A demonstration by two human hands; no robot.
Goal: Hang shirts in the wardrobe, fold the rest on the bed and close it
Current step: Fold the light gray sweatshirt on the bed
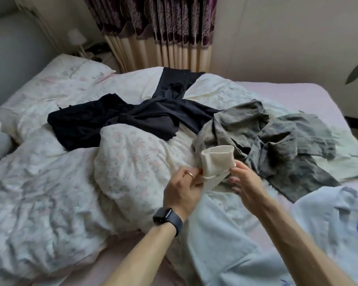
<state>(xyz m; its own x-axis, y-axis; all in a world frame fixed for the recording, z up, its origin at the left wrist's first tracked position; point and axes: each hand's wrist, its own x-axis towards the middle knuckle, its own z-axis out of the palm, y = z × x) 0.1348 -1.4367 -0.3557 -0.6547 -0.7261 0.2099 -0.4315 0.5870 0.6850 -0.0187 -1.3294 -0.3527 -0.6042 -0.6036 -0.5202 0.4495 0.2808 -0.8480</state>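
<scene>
Both my hands hold a small cream knitted piece [217, 162], its open cuff turned up, just above the bed. My left hand [182, 190], with a ring and a dark watch, pinches its left edge. My right hand [246, 182] pinches its right edge between thumb and fingers. Behind it lies a crumpled grey-green camouflage garment [277, 137]. A black garment [136, 118] is spread across the middle of the bed. A pale blue shirt [329, 219] with a blue badge lies under my right forearm at the lower right.
A rumpled floral duvet [50, 193] covers the left of the bed, with a pillow [70, 71] at the head. The pink sheet [298, 93] shows at the right. Patterned curtains [163, 27] hang behind the bed. No wardrobe is in view.
</scene>
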